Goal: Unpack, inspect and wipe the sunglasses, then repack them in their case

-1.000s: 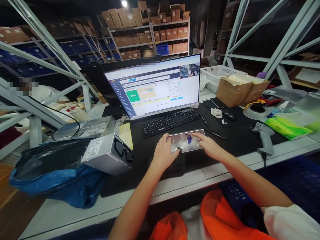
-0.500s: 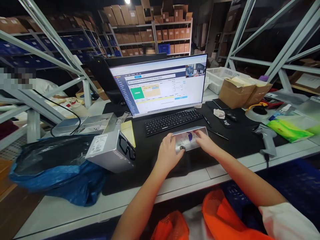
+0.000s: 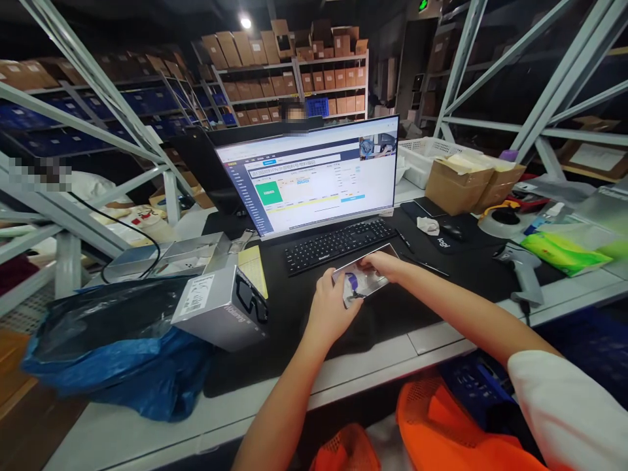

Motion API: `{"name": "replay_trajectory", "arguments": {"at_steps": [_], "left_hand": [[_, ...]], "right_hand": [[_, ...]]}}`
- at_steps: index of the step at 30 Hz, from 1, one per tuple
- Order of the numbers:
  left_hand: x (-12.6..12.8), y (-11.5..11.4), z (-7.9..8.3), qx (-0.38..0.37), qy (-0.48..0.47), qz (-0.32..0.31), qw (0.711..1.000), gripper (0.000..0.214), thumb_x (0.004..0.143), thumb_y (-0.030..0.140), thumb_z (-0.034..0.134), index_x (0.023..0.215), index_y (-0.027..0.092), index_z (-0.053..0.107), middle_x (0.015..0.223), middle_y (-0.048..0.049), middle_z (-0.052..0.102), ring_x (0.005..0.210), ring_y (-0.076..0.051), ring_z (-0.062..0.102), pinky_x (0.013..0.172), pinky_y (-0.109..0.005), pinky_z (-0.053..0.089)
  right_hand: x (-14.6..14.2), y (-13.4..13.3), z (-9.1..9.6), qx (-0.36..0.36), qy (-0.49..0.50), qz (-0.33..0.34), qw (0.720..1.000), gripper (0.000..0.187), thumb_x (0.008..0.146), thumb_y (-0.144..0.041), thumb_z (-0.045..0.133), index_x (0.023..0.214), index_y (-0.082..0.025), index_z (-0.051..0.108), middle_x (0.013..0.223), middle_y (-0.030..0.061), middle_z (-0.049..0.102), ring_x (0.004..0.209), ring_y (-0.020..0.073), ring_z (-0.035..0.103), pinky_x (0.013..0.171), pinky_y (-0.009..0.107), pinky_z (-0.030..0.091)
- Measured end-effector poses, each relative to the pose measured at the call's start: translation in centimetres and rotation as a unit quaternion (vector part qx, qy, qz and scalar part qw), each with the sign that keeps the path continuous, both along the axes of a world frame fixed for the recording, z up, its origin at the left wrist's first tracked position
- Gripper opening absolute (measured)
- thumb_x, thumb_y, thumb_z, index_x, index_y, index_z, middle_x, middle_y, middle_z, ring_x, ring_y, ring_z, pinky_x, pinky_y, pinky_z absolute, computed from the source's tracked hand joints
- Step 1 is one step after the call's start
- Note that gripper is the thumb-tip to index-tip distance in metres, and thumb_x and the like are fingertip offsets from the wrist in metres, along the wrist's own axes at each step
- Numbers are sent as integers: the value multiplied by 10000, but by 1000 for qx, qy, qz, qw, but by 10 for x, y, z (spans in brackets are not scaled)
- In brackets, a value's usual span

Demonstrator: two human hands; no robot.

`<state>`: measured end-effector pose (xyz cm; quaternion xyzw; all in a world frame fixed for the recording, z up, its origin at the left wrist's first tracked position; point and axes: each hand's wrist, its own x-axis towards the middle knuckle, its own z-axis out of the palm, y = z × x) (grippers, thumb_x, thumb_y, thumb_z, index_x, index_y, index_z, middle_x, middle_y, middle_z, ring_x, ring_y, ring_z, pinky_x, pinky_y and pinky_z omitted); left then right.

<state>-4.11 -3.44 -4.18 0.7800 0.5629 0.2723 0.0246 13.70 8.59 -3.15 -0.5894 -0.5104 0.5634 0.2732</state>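
Observation:
Between my hands, over the black desk mat, is a small silvery box (image 3: 369,286) with a purple and dark picture or item on its upper face. My left hand (image 3: 336,303) grips its left end, thumb along the near edge. At the far right end my right hand (image 3: 383,265) has its fingers bent over the box, fingertips partly hidden. Behind it lies a black keyboard (image 3: 338,246). To the left a larger silver box (image 3: 216,311) with a printed picture of dark goggles rests on the mat beside a blue plastic bag (image 3: 122,366).
A monitor (image 3: 314,183) stands behind the keyboard. To the right are a mouse (image 3: 451,229), a barcode scanner (image 3: 523,271), a green packet (image 3: 564,254), a tape roll (image 3: 500,219) and cardboard boxes (image 3: 456,186). A yellow pad (image 3: 252,271) lies left of the keyboard. Metal struts frame both sides.
The small box has turned, its right end now angled farther away. My right hand has shifted slightly left and curled over that end, while my left hand keeps its hold.

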Motion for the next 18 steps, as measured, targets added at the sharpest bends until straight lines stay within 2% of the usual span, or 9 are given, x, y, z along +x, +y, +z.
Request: {"name": "replay_trajectory", "arguments": {"at_steps": [4, 10, 12, 16, 18], "left_hand": [[-1, 0, 0, -3, -4, -3, 1000, 608, 870, 458, 631, 1395, 187, 488, 1465, -171, 380, 1339, -380, 420, 1111, -549, 425], [-3, -1, -1, 7, -3, -3, 1000, 605, 875, 451, 630, 1404, 202, 475, 1446, -160, 393, 1323, -369, 432, 1109, -535, 433], [-2, -2, -1, 6, -1, -6, 1000, 604, 880, 445, 625, 1409, 195, 472, 1447, -164, 390, 1325, -367, 426, 1112, -534, 428], [-1, -3, 1, 0, 2, -5, 1000, 597, 874, 432, 638, 1400, 194, 484, 1451, -165, 385, 1322, -365, 423, 1111, -530, 425], [0, -3, 3, -1, 4, -1, 1000, 595, 865, 420, 652, 1392, 193, 495, 1450, -160, 390, 1318, -357, 429, 1117, -515, 421]], "right_hand": [[-14, -6, 3, 7, 9, 22, 1000, 27, 665, -154, 589, 651, -144, 610, 682, 49, 672, 549, 116, 513, 467, 240, 253], [-18, -14, 1, 69, -7, 22, 997, 43, 710, -113, 618, 726, -152, 631, 623, 1, 611, 572, 110, 514, 484, 213, 338], [-16, -12, -1, 57, -16, 32, 998, 16, 741, -147, 618, 737, -153, 633, 581, -8, 585, 513, 102, 482, 449, 215, 314], [-15, -3, -6, 15, -42, 62, 997, 155, 794, -220, 601, 654, -158, 578, 492, -26, 504, 387, 77, 362, 378, 222, 215], [-16, -1, -8, 20, -62, 75, 995, 199, 796, -225, 622, 618, -160, 560, 478, -29, 493, 374, 75, 349, 375, 223, 243]]}}
